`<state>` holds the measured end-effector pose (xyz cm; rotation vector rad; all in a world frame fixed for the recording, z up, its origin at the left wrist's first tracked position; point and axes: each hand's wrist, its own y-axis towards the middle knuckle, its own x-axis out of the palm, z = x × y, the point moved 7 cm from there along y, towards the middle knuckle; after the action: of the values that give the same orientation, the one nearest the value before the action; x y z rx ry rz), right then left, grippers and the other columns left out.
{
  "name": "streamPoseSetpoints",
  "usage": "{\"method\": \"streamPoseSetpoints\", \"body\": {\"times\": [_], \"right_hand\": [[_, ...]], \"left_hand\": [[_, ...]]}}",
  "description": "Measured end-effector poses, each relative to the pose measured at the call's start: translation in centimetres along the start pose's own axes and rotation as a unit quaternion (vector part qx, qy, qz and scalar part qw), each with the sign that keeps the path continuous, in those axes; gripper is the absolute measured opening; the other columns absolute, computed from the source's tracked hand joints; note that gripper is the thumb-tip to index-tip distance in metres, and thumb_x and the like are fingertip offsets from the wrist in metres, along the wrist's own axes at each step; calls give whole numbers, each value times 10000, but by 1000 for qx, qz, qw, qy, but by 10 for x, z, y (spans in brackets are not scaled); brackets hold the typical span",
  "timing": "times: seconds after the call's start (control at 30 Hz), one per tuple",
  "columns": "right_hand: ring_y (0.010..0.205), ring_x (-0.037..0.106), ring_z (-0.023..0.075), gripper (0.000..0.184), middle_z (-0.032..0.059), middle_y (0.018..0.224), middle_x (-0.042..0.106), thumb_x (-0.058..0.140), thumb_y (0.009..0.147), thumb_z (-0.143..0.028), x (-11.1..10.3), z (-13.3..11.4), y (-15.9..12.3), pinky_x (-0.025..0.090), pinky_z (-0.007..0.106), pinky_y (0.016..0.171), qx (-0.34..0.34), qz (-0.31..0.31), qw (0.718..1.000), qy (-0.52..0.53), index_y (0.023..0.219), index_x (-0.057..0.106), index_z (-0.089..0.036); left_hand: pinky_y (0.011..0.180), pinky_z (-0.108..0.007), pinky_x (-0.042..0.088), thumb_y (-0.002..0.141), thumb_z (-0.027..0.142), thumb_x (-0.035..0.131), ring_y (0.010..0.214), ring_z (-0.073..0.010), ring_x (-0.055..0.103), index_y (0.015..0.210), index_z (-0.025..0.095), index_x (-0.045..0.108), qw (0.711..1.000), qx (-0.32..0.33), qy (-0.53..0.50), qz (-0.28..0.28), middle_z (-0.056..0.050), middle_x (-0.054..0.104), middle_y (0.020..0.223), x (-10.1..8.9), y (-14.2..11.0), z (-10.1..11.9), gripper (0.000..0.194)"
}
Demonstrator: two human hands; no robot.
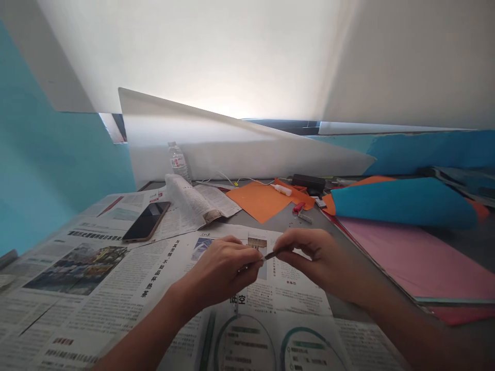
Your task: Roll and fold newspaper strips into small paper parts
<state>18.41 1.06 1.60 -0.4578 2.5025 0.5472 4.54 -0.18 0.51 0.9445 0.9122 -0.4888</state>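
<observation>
In the head view, the left hand and the right hand meet above the newspaper. The left fingers are pinched together on one end of a small dark piece, and the right thumb and fingers are clamped on its other end; what it is, I cannot tell. The phone lies on the newspaper, to the left of both hands. Beyond the hands are an orange sheet, a red object and a small white bottle.
</observation>
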Motion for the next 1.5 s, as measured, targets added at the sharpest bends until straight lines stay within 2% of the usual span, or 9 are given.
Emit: {"method": "streamPoseSetpoints", "body": {"times": [0.17, 0.4, 0.57, 0.7, 0.87, 1.07, 1.23, 1.37, 1.5], "right_hand": [[702, 601, 134, 50, 0, 771, 682, 634, 840, -240, -2, 2, 1, 480, 232, 627, 15, 22, 999, 33, 831, 676, -215], [710, 616, 166, 120, 26, 784, 684, 673, 824, -336, 2, 2, 0, 508, 287, 646, 6, 36, 999, 41, 862, 670, -222], [746, 633, 176, 184, 30, 806, 688, 716, 789, -377, 6, 9, 0, 524, 293, 661, 29, 48, 993, 106, 879, 658, -227], [760, 654, 172, 184, 30, 814, 688, 715, 788, -361, 7, 13, 2, 533, 298, 680, 36, 46, 987, 151, 878, 640, -218], [786, 666, 178, 297, 30, 849, 681, 757, 751, -374, 10, 18, 4, 529, 300, 666, 55, 19, 977, 207, 961, 619, -215], [670, 607, 134, 307, 3, 785, 680, 742, 786, -360, 18, 32, 5, 448, 264, 597, 88, -7, 948, 304, 1018, 600, -218], [651, 581, 127, 379, 5, 713, 662, 809, 708, -368, 29, 44, 7, 410, 244, 567, 156, -30, 884, 440, 996, 643, -185], [544, 516, 89, 297, -6, 648, 622, 816, 703, -383, 39, 51, 3, 383, 234, 540, 223, -86, 843, 481, 781, 642, -154], [527, 484, 79, 341, -26, 621, 578, 813, 706, -403, 42, 50, 0, 368, 232, 546, 232, -102, 828, 500, 687, 578, -156]], "left_hand": [[715, -280, 417, 925, 114, 455, 539, -106, 538, 793, 175, 572, 993, 39, 93, 60, 41, 595, 613, -7, 1, 5, 187], [698, -296, 433, 948, 157, 448, 542, -112, 571, 790, 183, 596, 979, 56, 183, 73, 42, 623, 609, -11, -1, 7, 218], [685, -302, 444, 971, 174, 447, 542, -122, 606, 895, 172, 619, 982, 56, 152, 94, 33, 659, 626, -9, -2, 7, 188], [680, -311, 452, 956, 100, 442, 652, -152, 663, 1135, 165, 584, 991, 39, 110, 67, 3, 723, 782, -4, -3, 4, 237], [634, -336, 447, 951, 97, 407, 661, -191, 673, 1215, 164, 550, 993, -7, 111, 50, -19, 730, 800, -2, -3, -3, 307], [604, -337, 440, 963, 138, 386, 634, -196, 680, 1198, 154, 548, 989, -30, 123, 79, -19, 737, 784, -5, -3, -4, 286], [589, -326, 441, 952, 134, 382, 604, -191, 674, 1175, 143, 556, 986, -31, 140, 89, -10, 725, 729, -6, -4, -5, 283], [579, -316, 433, 960, 149, 386, 584, -183, 662, 1150, 143, 573, 981, -35, 157, 107, -16, 731, 744, -7, -5, -7, 267], [566, -314, 417, 955, 146, 397, 581, -188, 661, 1137, 142, 585, 981, -40, 158, 106, -15, 736, 754, -6, -4, -6, 261]]}}
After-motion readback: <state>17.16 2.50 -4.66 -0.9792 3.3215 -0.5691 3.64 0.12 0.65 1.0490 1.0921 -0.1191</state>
